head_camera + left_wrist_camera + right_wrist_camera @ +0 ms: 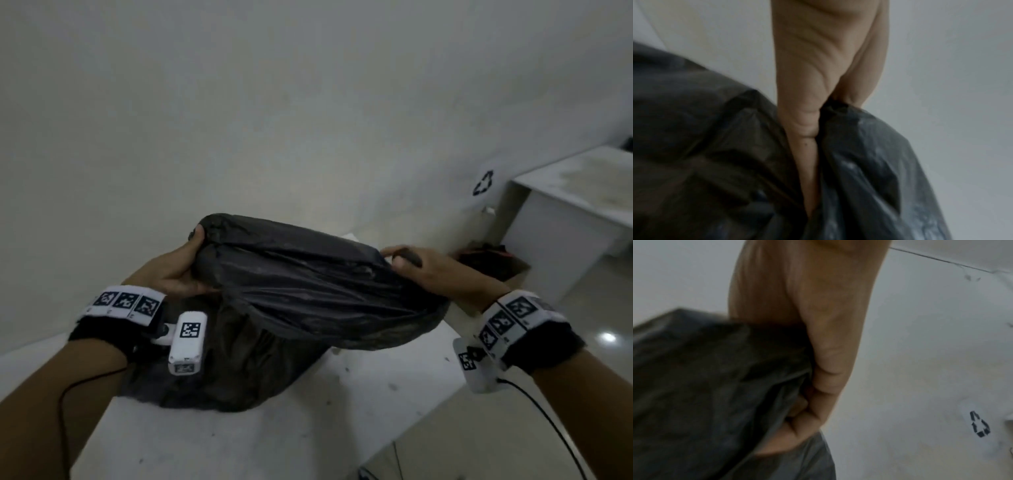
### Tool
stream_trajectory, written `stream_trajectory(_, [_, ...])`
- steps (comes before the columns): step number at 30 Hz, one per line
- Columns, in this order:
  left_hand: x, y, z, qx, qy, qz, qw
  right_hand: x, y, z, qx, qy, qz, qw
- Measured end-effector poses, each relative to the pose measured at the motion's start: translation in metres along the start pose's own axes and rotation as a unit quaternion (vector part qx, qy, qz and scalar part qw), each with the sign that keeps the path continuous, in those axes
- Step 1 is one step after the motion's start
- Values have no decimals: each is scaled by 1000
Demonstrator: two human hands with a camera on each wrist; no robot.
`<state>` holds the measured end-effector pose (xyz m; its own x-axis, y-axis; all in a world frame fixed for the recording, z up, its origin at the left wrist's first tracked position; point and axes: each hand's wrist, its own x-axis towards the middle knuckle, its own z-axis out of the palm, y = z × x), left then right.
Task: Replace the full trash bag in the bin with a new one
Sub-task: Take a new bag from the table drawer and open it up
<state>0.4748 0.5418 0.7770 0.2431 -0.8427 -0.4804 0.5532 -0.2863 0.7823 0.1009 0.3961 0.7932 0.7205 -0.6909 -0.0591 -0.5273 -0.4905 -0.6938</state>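
Observation:
A black trash bag (301, 284) is stretched between both hands above a white surface. My left hand (181, 267) grips its left edge, thumb on top near the gathered corner. My right hand (411, 263) pinches the right edge, a fold of plastic over its fingers. The bag's lower part (222, 370) sags down in dark folds onto the surface; whether a bin stands under it is hidden. In the left wrist view my fingers (807, 129) curl into the black plastic (869, 162). In the right wrist view the curled fingers (813, 410) clamp the plastic (705, 386).
A white wall (274, 120) stands close behind. A white table (565, 212) is at the right, with a recycling sign (483, 183) on the wall beside it and a cardboard box (496, 267) of dark things below. Shiny floor (599, 335) lies at the right.

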Motion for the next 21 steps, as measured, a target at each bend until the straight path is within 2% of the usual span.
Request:
stream_trajectory(2, [19,-17,41,-29,-11,-3,1000,-18,28,-4,-66,-65,47,995])
stream_trajectory(4, [33,-34,85,-24,-12,-9,1000,-36,59,-13,-89,-63,74,991])
stream_trajectory(8, [58,-66,164,-40,-28,-27,998,-75,107,-42,-46,73,114,990])
stream_trajectory(12, [72,-91,233,-29,-63,-19,997,-112,144,-76,15,137,131,982])
stream_trajectory(16, [93,-102,289,3,-81,11,997,-131,183,-120,130,287,175,933])
stream_trajectory(19, [120,-107,324,43,-113,25,992,-132,213,-148,216,353,194,890])
stream_trajectory(21, [140,-113,347,59,-125,29,990,-129,234,-161,229,376,185,879])
